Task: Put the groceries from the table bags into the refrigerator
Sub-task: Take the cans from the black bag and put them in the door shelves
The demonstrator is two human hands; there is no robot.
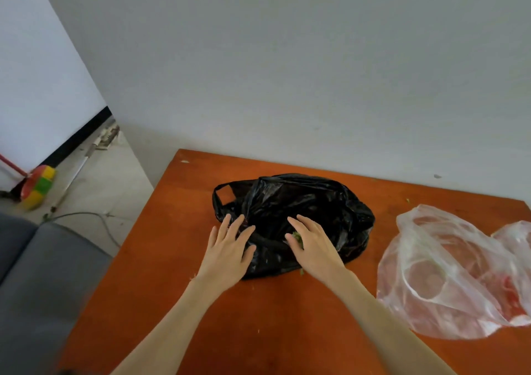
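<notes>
Head view: the black bag [301, 216] lies slumped near the middle of the orange table [172, 303], its mouth turned toward the person and one handle loop splayed to the left — likely laid down that way so the opening can be spread and the contents reached; a clear bag [448, 274] lies well apart to the right, flattened, with reddish shapes dim inside it; the refrigerator is not in view.

The left hand [230, 248] rests on the near left edge of the black bag, fingers straight and fanned, holding nothing — it seems to be pinning the plastic so the bag stays put; the right hand [313, 245] lies at the bag's mouth, fingers likewise extended and loosely spread, touching the plastic, with a scrap of leafy greens [296, 236] showing just beside its thumb; I cannot tell whether the thumb grips that scrap or merely lies against it.

Judging from this, the groceries are yet to come out.
</notes>
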